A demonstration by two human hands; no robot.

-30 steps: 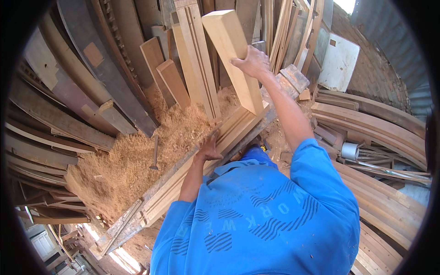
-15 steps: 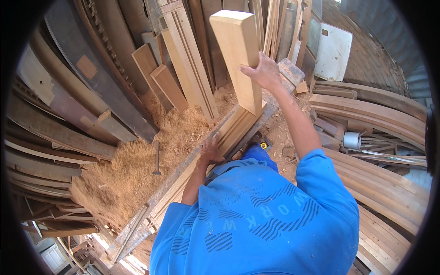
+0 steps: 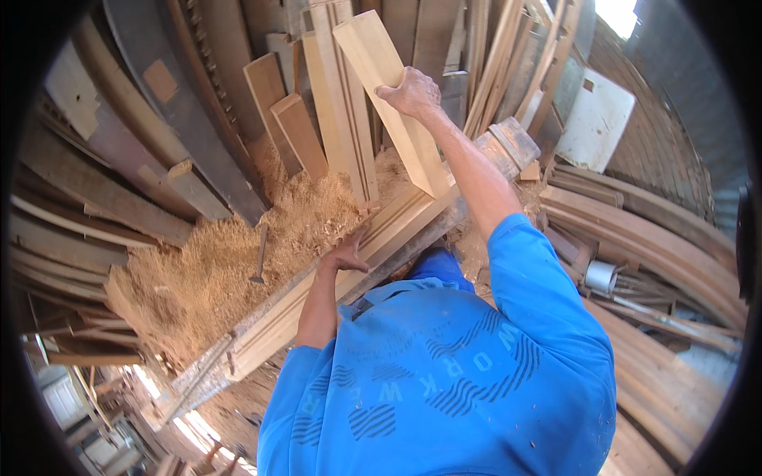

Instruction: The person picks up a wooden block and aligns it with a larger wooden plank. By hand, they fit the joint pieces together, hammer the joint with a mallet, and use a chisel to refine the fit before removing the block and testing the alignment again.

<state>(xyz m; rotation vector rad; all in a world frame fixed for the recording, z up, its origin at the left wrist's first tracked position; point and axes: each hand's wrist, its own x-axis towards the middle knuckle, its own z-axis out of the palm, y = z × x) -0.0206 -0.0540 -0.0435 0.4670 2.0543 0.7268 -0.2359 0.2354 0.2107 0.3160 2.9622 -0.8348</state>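
A pale wooden board (image 3: 397, 111) stands tilted on end, its lower end meeting the workpiece on the bench. My right hand (image 3: 413, 93) is closed over its right edge, near the upper part, with the thumb across the broad face. Beneath it, a long grooved length of wood (image 3: 295, 311) lies along a narrow plank bench (image 3: 208, 373) running from lower left to upper right. My left hand (image 3: 347, 252) rests on the grooved length with thumb and fingers spread apart.
Wood shavings (image 3: 214, 270) heap beyond the bench, with a hammer (image 3: 260, 254) lying on them. Several planks (image 3: 178, 79) lean at the back and left. Curved timbers (image 3: 643, 246) are stacked at right beside a white cylinder (image 3: 601, 276). A white panel (image 3: 595, 119) stands behind.
The upright board has tilted leftward and turned, showing its broad face. My right hand has moved left with it. My left hand has shifted slightly left along the grooved wood.
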